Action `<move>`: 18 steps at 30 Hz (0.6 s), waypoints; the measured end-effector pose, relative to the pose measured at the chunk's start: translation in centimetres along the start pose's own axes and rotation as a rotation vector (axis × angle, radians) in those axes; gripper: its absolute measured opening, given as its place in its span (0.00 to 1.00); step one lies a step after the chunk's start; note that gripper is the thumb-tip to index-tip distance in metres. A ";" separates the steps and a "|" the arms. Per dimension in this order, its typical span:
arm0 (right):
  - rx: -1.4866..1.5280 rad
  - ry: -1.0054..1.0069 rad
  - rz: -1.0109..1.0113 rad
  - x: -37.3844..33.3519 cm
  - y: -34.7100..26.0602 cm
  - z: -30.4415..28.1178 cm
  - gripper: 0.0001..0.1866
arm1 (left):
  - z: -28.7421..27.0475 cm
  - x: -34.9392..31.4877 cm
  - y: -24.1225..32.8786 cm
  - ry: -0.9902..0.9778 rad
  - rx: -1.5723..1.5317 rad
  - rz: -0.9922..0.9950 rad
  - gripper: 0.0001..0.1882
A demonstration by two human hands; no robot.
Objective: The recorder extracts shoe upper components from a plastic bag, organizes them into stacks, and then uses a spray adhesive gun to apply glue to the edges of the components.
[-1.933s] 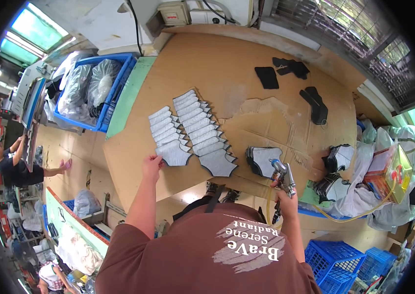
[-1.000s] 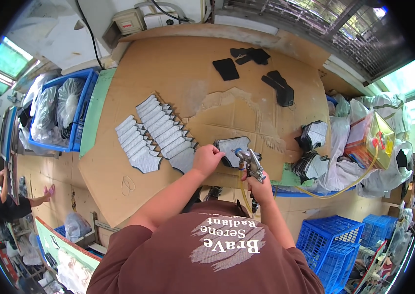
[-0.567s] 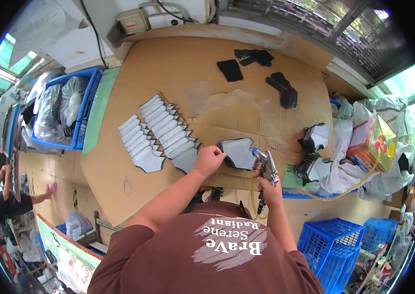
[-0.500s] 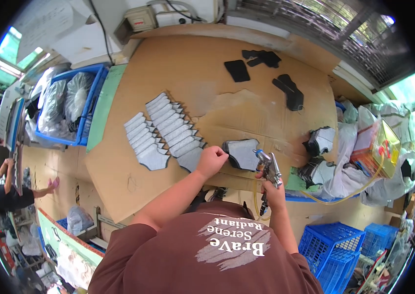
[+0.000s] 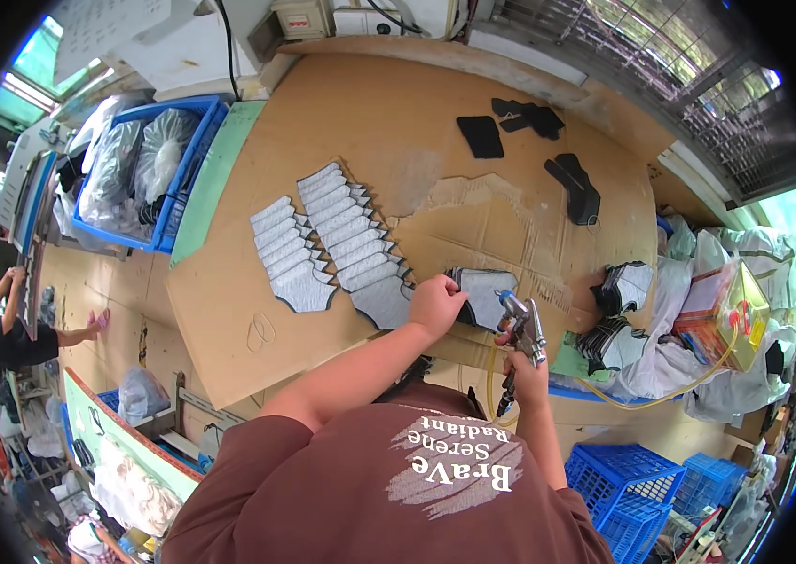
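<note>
My right hand grips a metal spray gun, its blue-tipped nozzle at the right edge of a stack of grey fabric pieces with dark edges. A yellowish hose hangs by the gun. At the stack's left side is my left hand, fingers curled together by the corner; what they pinch, if anything, is hidden. Left of it, similar grey pieces lie overlapped in two rows, a longer row and a shorter row.
Brown cardboard covers the table. Black pieces lie at the far right. Two more grey stacks sit near the right edge, beside plastic bags and a yellowish container. Blue crates stand lower right; a blue bin holds bags at left.
The view has shifted, so the table's things appear farther right. My left hand reaches slightly further over the stack's left corner. The spray gun stays in my right hand, a little closer to the stack.
</note>
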State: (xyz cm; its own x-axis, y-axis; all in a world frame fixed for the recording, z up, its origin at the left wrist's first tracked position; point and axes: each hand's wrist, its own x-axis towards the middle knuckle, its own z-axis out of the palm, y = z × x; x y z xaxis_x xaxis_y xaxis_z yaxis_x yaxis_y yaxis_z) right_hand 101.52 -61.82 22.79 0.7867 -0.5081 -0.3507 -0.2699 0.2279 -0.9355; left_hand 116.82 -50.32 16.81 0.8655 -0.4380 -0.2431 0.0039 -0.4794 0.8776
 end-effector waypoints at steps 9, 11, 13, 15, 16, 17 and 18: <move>0.040 0.040 -0.019 0.0 0.6 -0.4 0.16 | 0.1 -0.1 0.1 0.051 0.021 -0.001 0.10; 0.017 0.027 -0.013 0.0 0.6 -0.5 0.16 | -0.1 -0.2 -0.2 0.073 0.026 0.059 0.09; 0.024 0.017 -0.004 0.0 0.7 -0.6 0.16 | -0.5 -0.2 -0.6 0.063 0.010 0.062 0.08; 0.035 0.000 0.007 0.0 0.8 -0.5 0.16 | -0.9 -0.2 -1.3 0.060 -0.001 0.061 0.08; 0.042 0.005 0.001 0.1 0.8 -0.3 0.16 | -1.2 -0.3 -1.8 0.026 -0.133 0.018 0.07; 0.051 0.008 -0.005 0.2 0.7 -0.2 0.16 | -1.6 -0.3 -2.4 -0.006 -0.266 -0.024 0.06; 0.053 -0.008 -0.003 0.2 0.6 -0.1 0.16 | -2.2 -0.5 -3.0 0.009 -0.261 -0.028 0.06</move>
State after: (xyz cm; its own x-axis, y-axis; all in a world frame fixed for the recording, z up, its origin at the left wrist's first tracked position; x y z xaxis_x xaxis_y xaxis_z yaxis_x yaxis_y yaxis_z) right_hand 101.45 -61.86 22.20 0.7920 -0.5023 -0.3471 -0.2374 0.2704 -0.9330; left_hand 117.49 -47.03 15.16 0.8675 -0.4201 -0.2665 0.1564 -0.2782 0.9477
